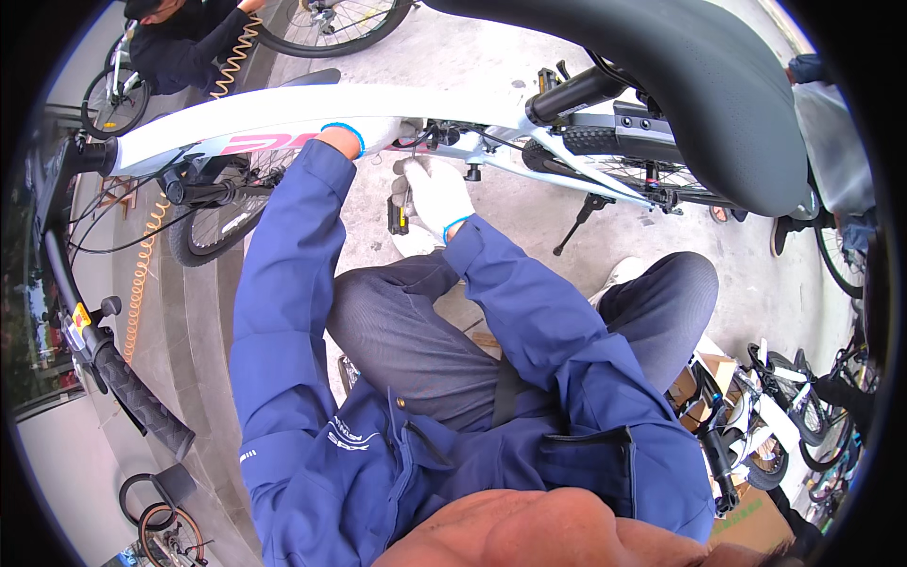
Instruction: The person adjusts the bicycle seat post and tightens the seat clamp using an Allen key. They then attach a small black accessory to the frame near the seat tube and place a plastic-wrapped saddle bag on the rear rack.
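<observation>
A white bicycle frame [283, 115] with pink lettering spans the view in front of me. My left hand [380, 134], in a white glove with a blue cuff, reaches to the underside of the main tube near the crank area; its fingers are mostly hidden. Just below it, my right hand [437, 196], gloved the same way, has its fingers curled together beside a thin metal part. What it grips is too small to make out. A black pedal [397, 216] with yellow reflectors is next to the right hand. The black saddle [699, 85] looms at the upper right.
A handlebar [123, 378] with a black grip extends at the left. A kickstand [579, 225] points down near the rear wheel [652, 165]. An orange coiled hose [142, 283] hangs by a step. Bicycle parts and cardboard [756, 520] lie lower right. Another person [179, 42] works at the upper left.
</observation>
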